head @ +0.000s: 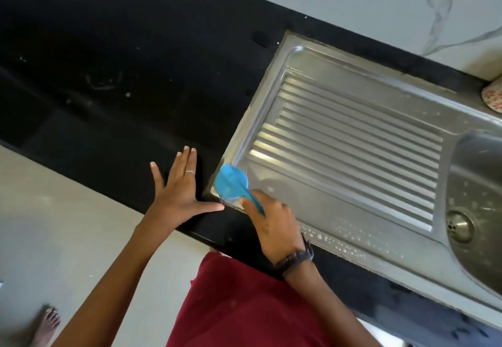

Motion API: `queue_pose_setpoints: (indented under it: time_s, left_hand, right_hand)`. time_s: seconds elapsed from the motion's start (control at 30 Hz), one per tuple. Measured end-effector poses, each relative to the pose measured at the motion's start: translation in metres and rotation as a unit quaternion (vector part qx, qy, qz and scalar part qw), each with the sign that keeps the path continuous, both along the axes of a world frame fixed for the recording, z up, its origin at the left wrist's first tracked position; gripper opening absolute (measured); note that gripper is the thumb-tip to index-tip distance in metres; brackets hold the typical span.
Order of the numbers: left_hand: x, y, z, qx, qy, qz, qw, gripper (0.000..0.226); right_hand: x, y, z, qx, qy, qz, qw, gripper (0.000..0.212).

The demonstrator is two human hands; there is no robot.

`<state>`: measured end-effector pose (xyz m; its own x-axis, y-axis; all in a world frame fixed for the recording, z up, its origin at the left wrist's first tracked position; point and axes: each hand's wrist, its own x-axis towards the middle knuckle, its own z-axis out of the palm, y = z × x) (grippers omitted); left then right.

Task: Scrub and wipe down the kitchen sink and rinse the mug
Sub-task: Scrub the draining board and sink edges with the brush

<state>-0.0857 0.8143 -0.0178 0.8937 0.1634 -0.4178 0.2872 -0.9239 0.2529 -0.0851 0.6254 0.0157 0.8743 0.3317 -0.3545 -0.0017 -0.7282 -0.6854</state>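
Note:
A steel sink unit [339, 200] is set into a black counter [108, 75]. Its ribbed drainboard [353, 140] fills the middle and its basin [478, 189] with a round drain [460, 226] lies at the right. My right hand [274, 224] grips the handle of a blue scrub brush [231, 181]. The brush head presses on the near left corner of the drainboard, where it looks blurred. My left hand [176, 191] lies flat on the counter just left of the brush, fingers spread. A mug with a red pattern [493, 96] peeks in at the right edge.
Soapy drops [353, 240] dot the sink's front rim and the basin wall. A pale marble wall [380, 1] rises behind the counter. My red garment [244, 306] and a bare foot [46, 322] on the pale floor show below.

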Motion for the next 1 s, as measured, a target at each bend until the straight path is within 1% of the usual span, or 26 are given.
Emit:
queue_pose_setpoints:
  time_s: [0.07,0.17,0.23,0.3,0.4,0.53,0.6,0.7,0.77,0.83,0.93,1.0]
  left_hand:
    - [0.010,0.005,0.001,-0.016,0.003,-0.042,0.999,0.124]
    - [0.025,0.011,0.002,-0.035,0.001,-0.100,0.994,0.120]
    - [0.035,0.012,0.001,-0.043,-0.001,-0.129,0.991,0.119]
    - [0.043,0.013,-0.002,-0.043,-0.003,-0.157,0.987,0.119]
    - [0.050,0.013,-0.004,-0.041,0.001,-0.188,0.981,0.118]
    - [0.065,0.018,-0.006,-0.045,-0.021,-0.218,0.975,0.118]
    - [0.072,0.021,-0.008,-0.052,-0.032,-0.229,0.972,0.118]
    - [0.081,0.024,-0.007,-0.053,-0.039,-0.246,0.967,0.116]
    - [0.085,0.025,-0.006,-0.061,-0.037,-0.249,0.966,0.115]
    - [0.088,0.025,-0.006,-0.063,-0.040,-0.257,0.964,0.109]
    - [0.088,0.026,-0.012,-0.049,-0.068,-0.262,0.962,0.090]
    - [0.088,0.027,-0.015,-0.048,-0.084,-0.251,0.963,0.077]
  right_hand:
    - [0.022,0.018,-0.002,0.024,-0.020,-0.055,0.998,0.033]
    - [0.077,0.034,-0.015,0.028,-0.073,-0.144,0.986,0.032]
    - [0.117,0.034,-0.020,0.032,-0.070,-0.201,0.977,0.035]
    - [0.135,0.035,-0.023,0.037,-0.061,-0.232,0.970,0.036]
    - [0.104,0.041,-0.022,0.036,-0.061,-0.222,0.972,0.033]
    - [0.025,0.053,-0.017,-0.009,-0.052,-0.201,0.978,0.032]
    - [0.014,0.061,-0.015,-0.027,-0.048,-0.206,0.977,0.035]
    - [0.051,0.072,-0.012,-0.035,-0.052,-0.236,0.970,0.035]
    - [0.097,0.072,-0.018,-0.038,-0.074,-0.267,0.960,0.035]
    - [0.148,0.065,-0.019,-0.042,-0.077,-0.295,0.952,0.037]
    - [0.193,0.059,-0.012,-0.062,-0.058,-0.299,0.951,0.037]
    - [0.189,0.061,-0.008,-0.062,-0.061,-0.290,0.953,0.037]
